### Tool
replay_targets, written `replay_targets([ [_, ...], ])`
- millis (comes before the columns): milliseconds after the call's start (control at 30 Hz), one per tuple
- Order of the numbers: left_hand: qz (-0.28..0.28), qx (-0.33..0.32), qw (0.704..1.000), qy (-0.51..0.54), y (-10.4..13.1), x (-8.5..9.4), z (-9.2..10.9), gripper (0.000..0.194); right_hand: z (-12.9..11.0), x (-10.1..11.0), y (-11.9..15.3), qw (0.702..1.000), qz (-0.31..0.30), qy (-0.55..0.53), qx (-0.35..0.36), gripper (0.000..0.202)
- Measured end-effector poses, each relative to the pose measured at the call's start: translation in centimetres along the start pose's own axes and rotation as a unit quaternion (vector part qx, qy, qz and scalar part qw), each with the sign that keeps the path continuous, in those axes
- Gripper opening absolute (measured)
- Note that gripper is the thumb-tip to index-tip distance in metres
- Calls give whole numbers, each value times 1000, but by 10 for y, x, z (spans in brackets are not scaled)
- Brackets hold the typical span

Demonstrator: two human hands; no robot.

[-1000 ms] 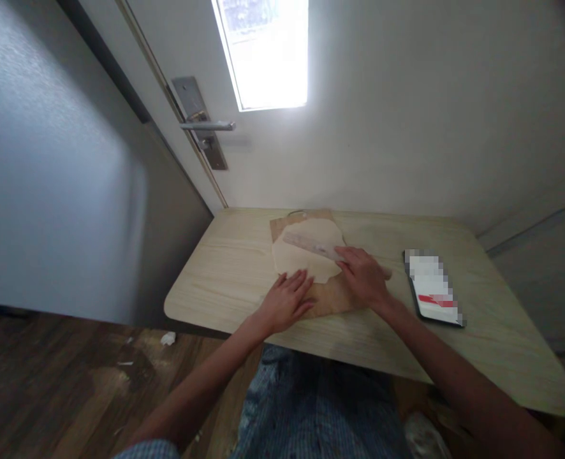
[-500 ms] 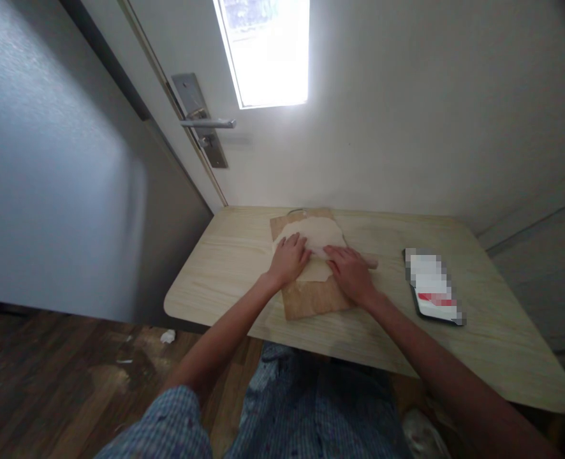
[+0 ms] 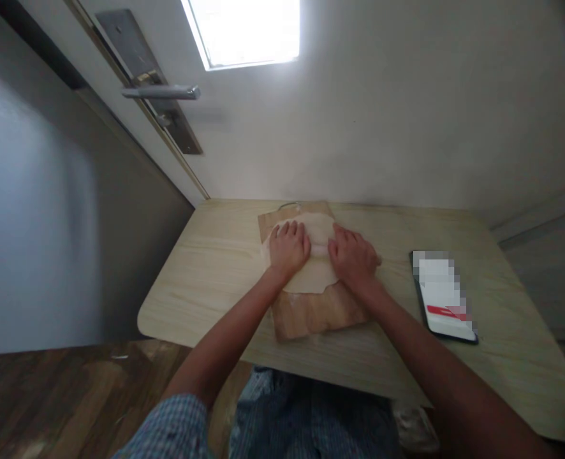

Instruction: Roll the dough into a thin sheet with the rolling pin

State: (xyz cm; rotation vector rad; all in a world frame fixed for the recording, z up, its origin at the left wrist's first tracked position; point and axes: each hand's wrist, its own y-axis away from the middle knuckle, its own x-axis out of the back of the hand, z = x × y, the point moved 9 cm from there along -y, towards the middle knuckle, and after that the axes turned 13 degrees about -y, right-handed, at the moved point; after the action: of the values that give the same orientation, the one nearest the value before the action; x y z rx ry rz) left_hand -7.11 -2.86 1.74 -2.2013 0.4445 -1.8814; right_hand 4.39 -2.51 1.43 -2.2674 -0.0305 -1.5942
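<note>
A thin, pale sheet of dough (image 3: pixel 311 277) lies spread over a brown wooden board (image 3: pixel 306 317), overhanging its left side a little. Across the dough runs a slim rolling pin (image 3: pixel 319 250), its middle showing between my hands and its right tip just beyond the right one. My left hand (image 3: pixel 289 248) is closed over the pin's left part, fingers pointing away from me. The right part is under my right hand (image 3: pixel 353 256), whose fingers curl over it. The pin's left end is hidden.
Board and dough rest on a light wood table (image 3: pixel 206 268) with rounded corners. A phone (image 3: pixel 442 296) with a blurred screen lies on the right. Behind the table stands a pale door with a metal handle (image 3: pixel 161 92) and a bright window (image 3: pixel 249 32).
The view has shifted, bringing the table nearer. My hands and the rolling pin have moved slightly forward over the dough. My right hand's fingers now curl more, covering more of the pin's right end.
</note>
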Motion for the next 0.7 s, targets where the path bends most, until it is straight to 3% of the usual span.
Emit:
replay_targets([
  [267, -48, 26, 998, -6, -29, -11, -4, 31, 8, -6, -32, 998, -48, 24, -42, 41],
  [400, -46, 47, 998, -10, -48, -13, -7, 32, 13, -9, -51, 996, -65, 16, -54, 36],
  [700, -67, 27, 997, 25, -78, -25, -6, 30, 10, -10, -76, 999, -32, 4, 0, 37],
])
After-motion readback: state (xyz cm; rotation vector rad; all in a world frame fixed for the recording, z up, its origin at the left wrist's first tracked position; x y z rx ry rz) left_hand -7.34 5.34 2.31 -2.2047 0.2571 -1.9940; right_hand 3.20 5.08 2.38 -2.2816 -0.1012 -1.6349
